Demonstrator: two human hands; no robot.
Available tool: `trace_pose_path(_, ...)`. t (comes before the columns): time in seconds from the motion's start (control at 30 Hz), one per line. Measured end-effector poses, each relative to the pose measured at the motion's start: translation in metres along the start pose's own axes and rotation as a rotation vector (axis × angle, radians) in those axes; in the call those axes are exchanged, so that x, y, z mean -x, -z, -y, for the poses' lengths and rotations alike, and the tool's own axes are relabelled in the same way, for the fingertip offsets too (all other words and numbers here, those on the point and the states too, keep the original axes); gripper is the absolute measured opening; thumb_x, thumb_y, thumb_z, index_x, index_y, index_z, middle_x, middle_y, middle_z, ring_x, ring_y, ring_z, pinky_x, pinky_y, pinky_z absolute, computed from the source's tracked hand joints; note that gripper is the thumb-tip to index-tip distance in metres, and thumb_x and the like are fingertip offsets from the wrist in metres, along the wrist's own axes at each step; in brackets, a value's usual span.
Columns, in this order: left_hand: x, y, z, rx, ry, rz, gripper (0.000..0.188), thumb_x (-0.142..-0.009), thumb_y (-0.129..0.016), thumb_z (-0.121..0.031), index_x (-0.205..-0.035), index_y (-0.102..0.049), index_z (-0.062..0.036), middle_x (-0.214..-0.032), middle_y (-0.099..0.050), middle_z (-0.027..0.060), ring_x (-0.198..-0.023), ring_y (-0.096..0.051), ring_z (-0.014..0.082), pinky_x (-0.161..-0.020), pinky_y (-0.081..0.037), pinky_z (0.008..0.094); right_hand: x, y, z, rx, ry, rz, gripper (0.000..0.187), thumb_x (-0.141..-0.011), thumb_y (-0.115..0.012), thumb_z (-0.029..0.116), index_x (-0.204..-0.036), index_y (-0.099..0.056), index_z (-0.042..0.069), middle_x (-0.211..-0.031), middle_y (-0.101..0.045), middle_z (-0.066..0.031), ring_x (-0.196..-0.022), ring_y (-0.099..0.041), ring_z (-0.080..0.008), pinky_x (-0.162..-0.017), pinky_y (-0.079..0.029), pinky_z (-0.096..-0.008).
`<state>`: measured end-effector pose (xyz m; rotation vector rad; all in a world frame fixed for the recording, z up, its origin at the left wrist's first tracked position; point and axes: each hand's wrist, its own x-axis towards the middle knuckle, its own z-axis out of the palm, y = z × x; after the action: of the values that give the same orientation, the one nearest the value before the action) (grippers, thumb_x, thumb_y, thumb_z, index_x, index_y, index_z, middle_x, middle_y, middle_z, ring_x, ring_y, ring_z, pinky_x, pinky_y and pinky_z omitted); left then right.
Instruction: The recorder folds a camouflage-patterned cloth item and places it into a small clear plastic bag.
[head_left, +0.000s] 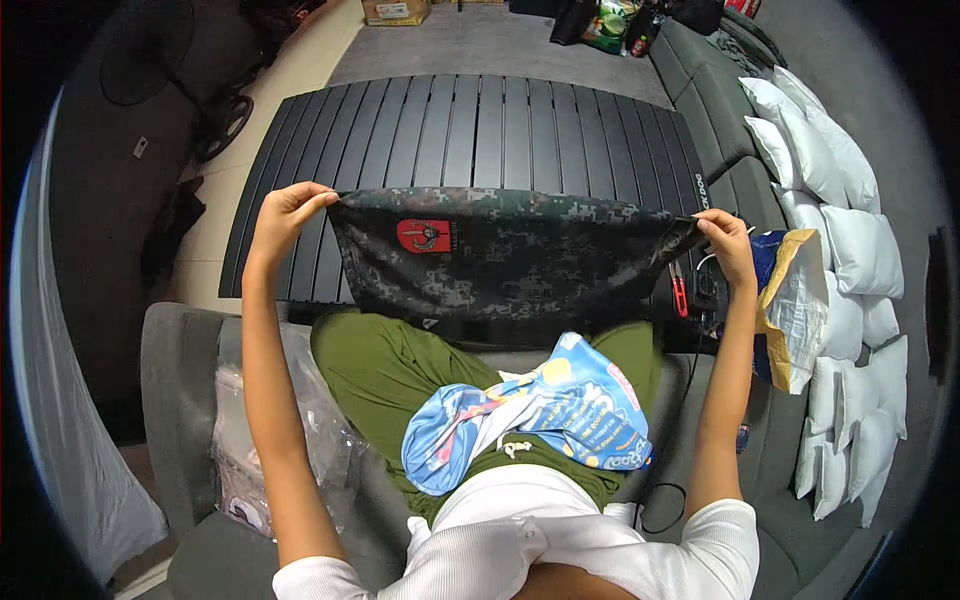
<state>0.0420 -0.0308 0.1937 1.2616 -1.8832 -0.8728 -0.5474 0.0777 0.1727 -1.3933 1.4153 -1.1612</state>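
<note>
A dark camouflage cloth (530,255) with a red patch near its left end hangs stretched between my two hands, over the near edge of the black slatted table. My left hand (290,215) pinches its upper left corner. At the upper right corner, my right hand (728,240) grips the cloth between thumb and fingers. The lower edge droops toward my knees. Across my lap lies a crumpled light-blue printed cloth (590,405), apart from both hands.
The black slatted table (470,130) stands in front of me. A red-handled tool (680,292) lies by its right edge. Clear plastic packaging (240,450) rests on the sofa at left. An open paper-lined bag (795,310) and several white pillows (865,250) are at right.
</note>
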Motion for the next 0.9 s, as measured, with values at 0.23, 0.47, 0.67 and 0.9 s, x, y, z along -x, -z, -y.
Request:
trace_pose_path(0.23, 0.008, 0.004, 0.008, 0.003, -0.04, -0.101, 0.026, -0.087, -0.059, -0.023, -0.084, -0.065, 0.0024, -0.069, -0.055, -0.0047, -0.064, -0.045, 0.0021, -0.057, -0.037, 0.0179, 0.002, 0.004, -0.002, -0.035, 0.043, 0.01, 0.015, -0.082, -0.061, 0.011, -0.09, -0.064, -0.001, -0.081, -0.061, 0.0016, -0.072, -0.05, -0.0038, -0.066, -0.037, -0.0178)
trace_pose_path(0.47, 0.022, 0.006, 0.018, 0.526, -0.041, -0.041, 0.039, -0.083, -0.062, -0.031, -0.091, -0.063, 0.0068, -0.082, -0.063, 0.007, -0.07, -0.052, 0.0107, -0.066, -0.039, 0.0233, 0.001, 0.014, -0.021, -0.005, 0.004, -0.012, 0.014, -0.082, -0.06, 0.009, -0.091, -0.064, -0.001, -0.081, -0.06, 0.0028, -0.073, -0.049, -0.0035, -0.068, -0.036, -0.0176)
trace_pose_path(0.67, 0.032, -0.005, -0.001, 0.605, -0.049, 0.068, 0.024, -0.078, -0.068, -0.021, -0.079, -0.065, 0.0032, -0.08, -0.064, 0.0084, -0.066, -0.053, 0.01, -0.06, -0.039, 0.0214, 0.01, 0.019, -0.021, -0.055, 0.0, -0.025, 0.014, -0.083, -0.06, 0.009, -0.093, -0.062, 0.0, -0.083, -0.06, 0.0006, -0.075, -0.052, -0.0052, -0.069, -0.038, -0.018)
trace_pose_path(0.9, 0.021, -0.005, -0.014, 0.327, 0.137, 0.162, 0.016, -0.081, -0.065, -0.018, -0.078, -0.065, -0.003, -0.07, -0.058, -0.002, -0.062, -0.046, 0.0037, -0.057, -0.036, 0.0185, 0.005, 0.04, -0.037, -0.033, -0.044, -0.05, 0.014, -0.081, -0.062, 0.012, -0.089, -0.063, 0.001, -0.078, -0.057, 0.0028, -0.068, -0.048, -0.0048, -0.063, -0.035, -0.0186)
